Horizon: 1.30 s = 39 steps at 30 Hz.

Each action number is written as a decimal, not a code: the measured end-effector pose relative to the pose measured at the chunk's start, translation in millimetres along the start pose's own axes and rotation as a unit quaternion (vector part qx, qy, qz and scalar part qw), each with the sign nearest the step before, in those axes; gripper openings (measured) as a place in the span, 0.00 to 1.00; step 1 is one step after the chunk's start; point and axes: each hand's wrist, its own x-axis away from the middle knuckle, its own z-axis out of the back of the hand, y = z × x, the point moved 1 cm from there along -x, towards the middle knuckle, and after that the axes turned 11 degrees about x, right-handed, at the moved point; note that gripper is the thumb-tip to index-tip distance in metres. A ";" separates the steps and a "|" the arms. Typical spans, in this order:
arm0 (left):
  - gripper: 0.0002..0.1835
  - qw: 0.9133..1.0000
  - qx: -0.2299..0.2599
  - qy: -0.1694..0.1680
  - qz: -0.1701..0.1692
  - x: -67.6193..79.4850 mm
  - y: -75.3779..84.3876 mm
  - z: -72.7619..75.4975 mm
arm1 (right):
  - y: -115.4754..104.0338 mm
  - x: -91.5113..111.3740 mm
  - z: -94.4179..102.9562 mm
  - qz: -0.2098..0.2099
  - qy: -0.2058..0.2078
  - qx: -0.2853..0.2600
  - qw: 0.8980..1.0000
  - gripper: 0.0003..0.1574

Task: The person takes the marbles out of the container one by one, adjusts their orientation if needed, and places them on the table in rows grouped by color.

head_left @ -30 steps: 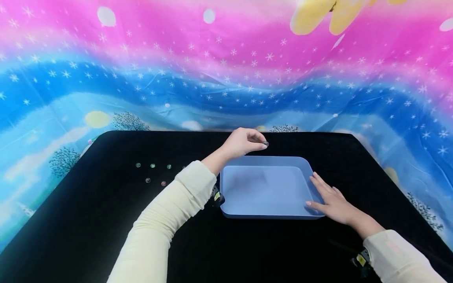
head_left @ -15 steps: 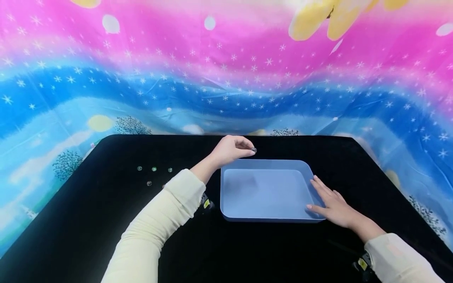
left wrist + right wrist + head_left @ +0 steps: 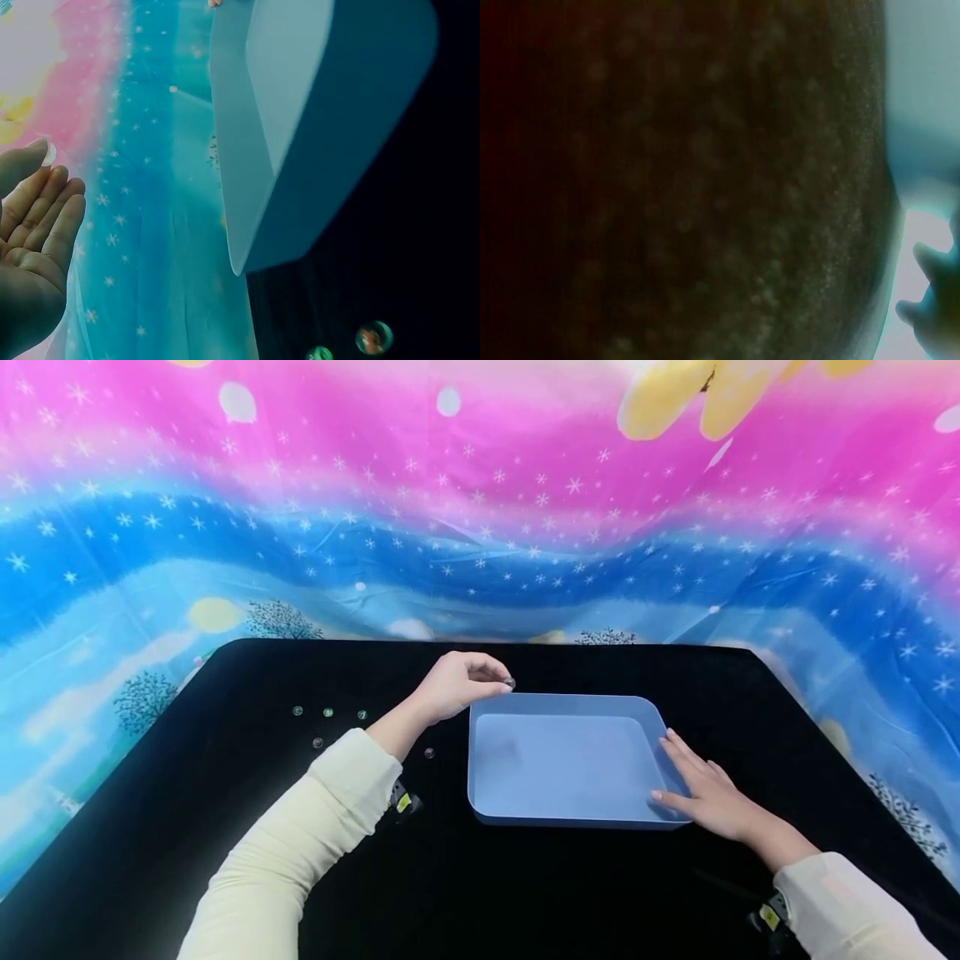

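Note:
At the far left corner of the blue tray, my left hand pinches a small glass marble between thumb and fingertips. The left wrist view shows this marble as clear and shiny, with the other fingers extended beside it. My right hand rests with spread fingers on the tray's right rim, its thumb over the inside. In the right wrist view only dark fingers show at the edge. Nothing lies inside the tray.
Several glass marbles, among them a green one and a dark one, lie left of the tray on the black tablecloth. One reddish marble is nearer the tray. A patterned curtain hangs behind the table.
My left hand has moved left with the marble, from over the tray's far rim to its far left corner. A reddish marble has come out from behind the arm. The right hand stays put.

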 end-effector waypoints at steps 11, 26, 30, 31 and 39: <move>0.10 1.000 -0.013 0.016 0.021 18.6 -14.2 19.6 | 3.2 -2.1 0.8 0.002 -0.006 -0.009 1.000 0.51; 0.12 0.997 -0.035 0.053 0.049 54.2 -38.1 50.0 | 3.6 -3.3 1.3 0.002 -0.009 -0.018 1.000 0.51; 0.14 0.995 -0.039 0.066 0.060 62.6 -45.3 56.8 | 4.6 -3.2 0.5 0.005 -0.007 -0.015 1.000 0.50; 0.14 0.995 -0.041 0.068 0.062 64.4 -47.4 58.4 | 5.0 -2.9 0.4 0.005 -0.007 -0.015 1.000 0.50; 0.15 0.992 -0.050 0.089 0.077 81.4 -67.4 76.6 | 5.6 -3.5 -0.6 0.009 -0.009 -0.017 1.000 0.49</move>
